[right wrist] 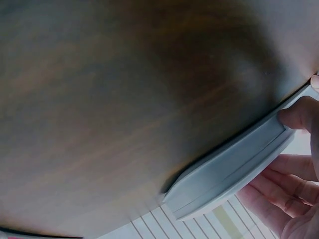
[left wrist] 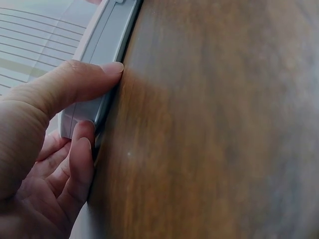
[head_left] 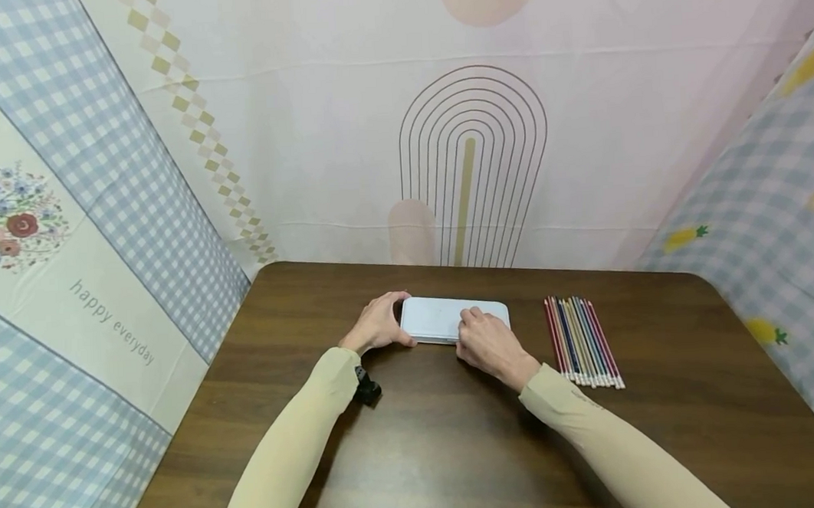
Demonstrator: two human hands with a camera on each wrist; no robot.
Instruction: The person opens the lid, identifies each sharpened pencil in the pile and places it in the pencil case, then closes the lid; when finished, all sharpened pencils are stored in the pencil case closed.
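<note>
A flat, pale blue-white pencil case lies closed on the table, its long side facing me. Around its left end curls my left hand; in the left wrist view the thumb presses the front side of the case while the fingers bend about the end. My right hand is at the right half, fingers folded over the lid. The right wrist view has its thumb on the front edge of the case, near a notch in the rim.
Right of the case, several coloured pencils lie side by side, white eraser ends toward me. The dark wooden table ends at a patterned cloth backdrop. A black device is strapped at the left wrist.
</note>
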